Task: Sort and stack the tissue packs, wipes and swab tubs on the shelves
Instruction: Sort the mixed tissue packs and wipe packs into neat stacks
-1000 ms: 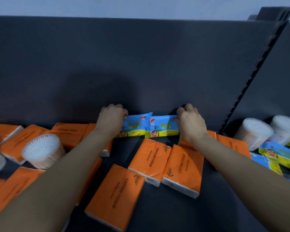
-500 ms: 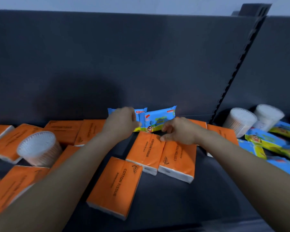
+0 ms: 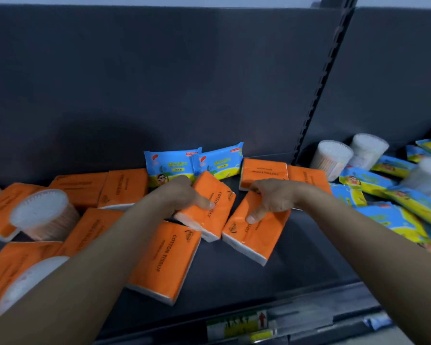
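Under my left grip (image 3: 182,195), thumb and fingers clamp one cotton tissue pack (image 3: 220,215) on the shelf (image 3: 234,275). My right grip (image 3: 271,199) clamps a second tissue pack (image 3: 256,235) at three o'clock. Wipes packs (image 3: 171,164) stand at twelve. This looks like tissue sorting; next I'd lift both and stack them squarely.

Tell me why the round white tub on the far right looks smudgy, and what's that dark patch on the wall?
Head view: the round white cotton-swab tub at the right edge is smeared by motion blur; the yellow-green price strip along the shelf lip is blurred too; the dark patch on the grey back panel is a soft shadow, probably the person's.
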Demonstrator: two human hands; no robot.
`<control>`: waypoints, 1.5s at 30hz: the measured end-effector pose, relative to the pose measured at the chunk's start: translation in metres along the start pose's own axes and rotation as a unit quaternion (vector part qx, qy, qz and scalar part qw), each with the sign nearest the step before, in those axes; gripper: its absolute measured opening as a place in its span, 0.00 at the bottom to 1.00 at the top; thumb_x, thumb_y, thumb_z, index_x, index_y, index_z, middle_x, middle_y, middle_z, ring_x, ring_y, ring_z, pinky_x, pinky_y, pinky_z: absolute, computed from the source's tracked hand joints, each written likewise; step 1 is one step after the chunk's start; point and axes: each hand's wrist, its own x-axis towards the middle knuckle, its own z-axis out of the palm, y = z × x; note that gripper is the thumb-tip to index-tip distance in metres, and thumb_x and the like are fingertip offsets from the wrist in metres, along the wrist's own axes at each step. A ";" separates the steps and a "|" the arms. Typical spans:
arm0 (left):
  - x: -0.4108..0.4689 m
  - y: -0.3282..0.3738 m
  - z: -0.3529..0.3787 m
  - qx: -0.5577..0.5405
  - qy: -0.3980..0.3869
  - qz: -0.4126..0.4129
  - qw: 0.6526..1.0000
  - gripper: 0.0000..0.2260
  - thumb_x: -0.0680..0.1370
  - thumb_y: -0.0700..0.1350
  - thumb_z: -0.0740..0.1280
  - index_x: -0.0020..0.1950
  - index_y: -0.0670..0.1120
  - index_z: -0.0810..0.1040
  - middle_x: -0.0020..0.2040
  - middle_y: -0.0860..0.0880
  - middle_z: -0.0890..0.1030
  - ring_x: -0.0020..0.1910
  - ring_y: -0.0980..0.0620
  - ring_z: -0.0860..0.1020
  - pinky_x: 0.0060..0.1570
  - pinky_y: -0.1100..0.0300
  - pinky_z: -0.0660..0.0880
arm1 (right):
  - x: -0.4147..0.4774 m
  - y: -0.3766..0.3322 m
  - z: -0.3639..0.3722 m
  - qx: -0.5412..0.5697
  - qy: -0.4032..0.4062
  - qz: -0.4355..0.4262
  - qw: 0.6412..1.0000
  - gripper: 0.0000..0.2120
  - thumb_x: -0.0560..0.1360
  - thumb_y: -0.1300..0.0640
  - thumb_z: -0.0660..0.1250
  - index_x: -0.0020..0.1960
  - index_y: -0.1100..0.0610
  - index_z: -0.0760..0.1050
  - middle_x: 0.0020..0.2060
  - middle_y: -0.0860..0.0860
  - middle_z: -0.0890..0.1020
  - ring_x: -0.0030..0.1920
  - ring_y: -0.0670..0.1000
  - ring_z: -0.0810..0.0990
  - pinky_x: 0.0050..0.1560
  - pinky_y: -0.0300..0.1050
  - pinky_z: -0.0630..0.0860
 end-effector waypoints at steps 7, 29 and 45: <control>-0.029 0.029 -0.008 -0.159 0.102 0.076 0.979 0.31 0.64 0.48 0.77 0.64 0.46 0.71 0.58 0.47 0.77 0.54 0.46 0.77 0.54 0.53 0.75 | -0.020 0.032 -0.017 0.178 0.016 -0.080 0.981 0.19 0.64 0.57 0.78 0.50 0.53 0.73 0.45 0.49 0.79 0.45 0.50 0.78 0.44 0.44 0.75; -0.081 0.396 0.231 -0.238 0.004 0.351 0.905 0.16 0.69 0.40 0.75 0.55 0.43 0.76 0.49 0.46 0.82 0.46 0.50 0.81 0.46 0.56 0.78 | -0.229 0.439 -0.073 0.399 0.416 0.038 0.816 0.14 0.64 0.65 0.73 0.42 0.54 0.70 0.34 0.48 0.74 0.36 0.47 0.71 0.35 0.41 0.67; 0.025 0.590 0.286 -0.163 -0.001 0.410 0.898 0.17 0.67 0.39 0.75 0.53 0.46 0.76 0.49 0.44 0.81 0.48 0.45 0.81 0.52 0.48 0.78 | -0.209 0.620 -0.168 0.425 0.529 0.078 0.731 0.14 0.65 0.67 0.74 0.41 0.54 0.70 0.34 0.49 0.75 0.35 0.48 0.73 0.37 0.43 0.69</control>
